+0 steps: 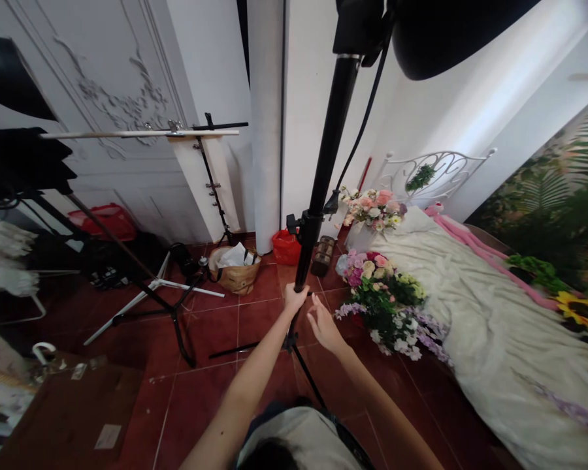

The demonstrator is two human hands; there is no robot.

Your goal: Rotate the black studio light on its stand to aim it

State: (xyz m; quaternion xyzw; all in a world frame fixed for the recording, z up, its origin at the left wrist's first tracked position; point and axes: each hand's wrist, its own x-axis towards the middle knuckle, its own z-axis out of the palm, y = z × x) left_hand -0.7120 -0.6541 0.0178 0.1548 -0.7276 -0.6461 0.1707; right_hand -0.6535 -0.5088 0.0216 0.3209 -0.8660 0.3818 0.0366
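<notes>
My left hand (pixel 294 299) is wrapped around a black light stand pole (pixel 329 153), which rises to a black softbox (pixel 451 32) overhead. My right hand (pixel 323 324) is close beside the pole, with its fingers spread and holding nothing. It is nearest to the pole, and a large bouquet of mixed flowers (pixel 385 307) lies on the tiled floor to its right. The stand's lower legs reach the floor below my hands, partly hidden by my left forearm.
A bed with a cream blanket (pixel 470 326) and white metal headboard (pixel 436 173) stands at right. A second bouquet (pixel 372 210), a wooden box (pixel 322 256), a red bag (pixel 286 247), a paper-filled tote (pixel 234 269) and a white-legged tripod stand (pixel 151 300) occupy the floor.
</notes>
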